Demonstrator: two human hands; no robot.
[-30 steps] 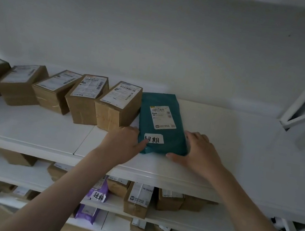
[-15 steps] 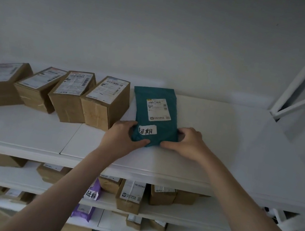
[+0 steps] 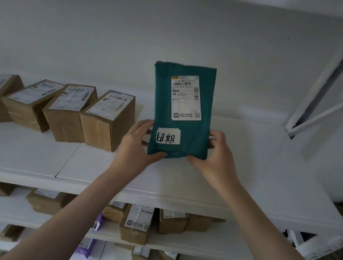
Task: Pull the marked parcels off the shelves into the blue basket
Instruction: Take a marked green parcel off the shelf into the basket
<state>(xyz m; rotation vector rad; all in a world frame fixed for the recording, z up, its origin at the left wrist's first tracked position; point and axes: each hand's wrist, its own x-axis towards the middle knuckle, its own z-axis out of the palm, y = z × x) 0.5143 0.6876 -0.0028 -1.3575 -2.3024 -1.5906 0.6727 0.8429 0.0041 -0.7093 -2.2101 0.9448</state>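
Teal parcel [image 3: 182,111] held up above the top shelf [image 3: 247,189], clear of the board as far as the head view shows; its lower edge sits just over the shelf surface, near the middle. Handwritten white tag [image 3: 168,136] on the lower front marks it as one to pull. Left hand [image 3: 138,144] grasps the lower left corner, thumb under the bottom edge and fingers behind; right hand [image 3: 213,158] grasps the lower right corner the same way. Both grips are at the near, bottom end, so the whole parcel extends up and away from the hands. Long axis runs near-vertical, top edge leaning slightly left; printed label [image 3: 185,97] faces the camera, right way up. Neither hand is clearly nearer; the hold is symmetric. Row of brown boxes [image 3: 108,118] stands just left of the left hand, apart from the parcel. Blue basket not in view. Judgement: next move is a draw back and down toward the person, off the shelf; top-heavy hold, a soft mailer may flop forward.
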